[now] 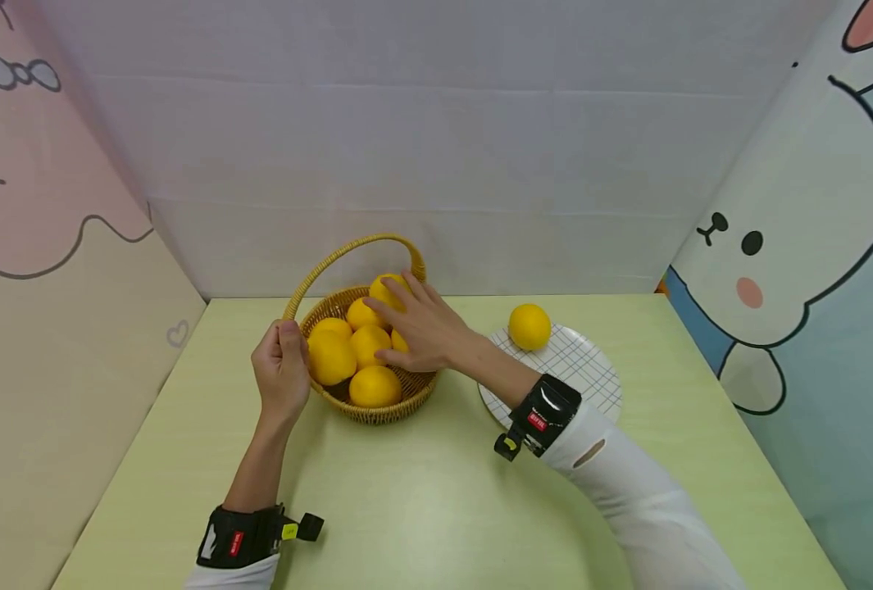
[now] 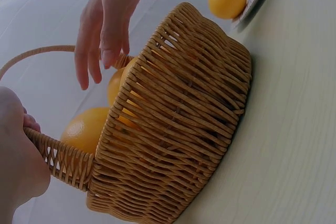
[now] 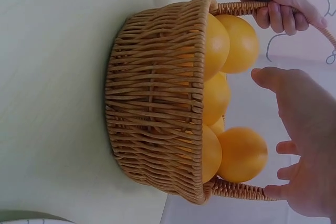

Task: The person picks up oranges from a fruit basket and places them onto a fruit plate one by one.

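Note:
A woven wicker basket (image 1: 380,412) with a tall handle stands on the table, several yellow-orange oranges (image 1: 374,387) heaped inside. My left hand (image 1: 283,369) grips the left side of the handle (image 3: 239,8). Fingers spread and fairly straight, my right hand (image 1: 425,328) is over the right part of the basket. In the right wrist view, a gap shows between the right thumb and the oranges (image 3: 242,154), and a fingertip is at the handle's near end; whether it touches cannot be told. Part of the fruit is hidden by the right hand.
To the right of the basket lies a white plate with a grid pattern (image 1: 587,369), bearing a single orange (image 1: 529,327). The right forearm passes over the plate's front edge. A pale wall cloth (image 1: 436,164) rises behind the light table (image 1: 406,508), with printed cloths on both sides.

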`<action>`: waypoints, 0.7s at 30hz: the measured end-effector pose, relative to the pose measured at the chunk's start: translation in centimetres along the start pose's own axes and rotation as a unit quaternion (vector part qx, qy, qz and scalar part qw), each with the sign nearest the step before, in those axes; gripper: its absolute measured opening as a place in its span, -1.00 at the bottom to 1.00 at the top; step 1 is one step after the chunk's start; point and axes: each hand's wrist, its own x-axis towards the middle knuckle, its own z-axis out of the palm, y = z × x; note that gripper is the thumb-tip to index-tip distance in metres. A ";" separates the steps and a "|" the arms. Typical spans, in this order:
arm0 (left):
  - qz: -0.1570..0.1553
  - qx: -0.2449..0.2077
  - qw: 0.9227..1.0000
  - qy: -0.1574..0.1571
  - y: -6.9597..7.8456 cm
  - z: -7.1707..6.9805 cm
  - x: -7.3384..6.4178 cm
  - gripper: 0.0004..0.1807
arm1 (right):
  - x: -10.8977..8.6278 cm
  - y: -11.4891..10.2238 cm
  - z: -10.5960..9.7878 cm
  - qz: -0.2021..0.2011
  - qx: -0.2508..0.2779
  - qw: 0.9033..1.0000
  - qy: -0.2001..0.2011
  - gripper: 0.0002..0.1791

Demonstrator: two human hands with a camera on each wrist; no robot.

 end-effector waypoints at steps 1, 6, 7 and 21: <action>0.000 0.001 1.000 0.000 0.0 0.0 0.0 -0.38 | 0.2 0.0 0.0 0.004 -0.002 1.000 -0.003 -0.09; 0.002 0.000 1.000 -0.003 0.0 0.0 0.1 -0.38 | 1.2 0.1 -0.3 0.013 -0.009 1.000 -0.006 -0.11; 0.004 -0.001 1.000 -0.004 0.0 0.0 0.1 -0.38 | 1.3 0.1 -0.3 0.014 -0.011 1.000 -0.007 -0.12; 0.002 0.001 1.000 0.001 -0.2 0.0 0.1 -0.33 | 3.9 0.0 0.0 0.023 -0.055 0.998 0.001 -0.25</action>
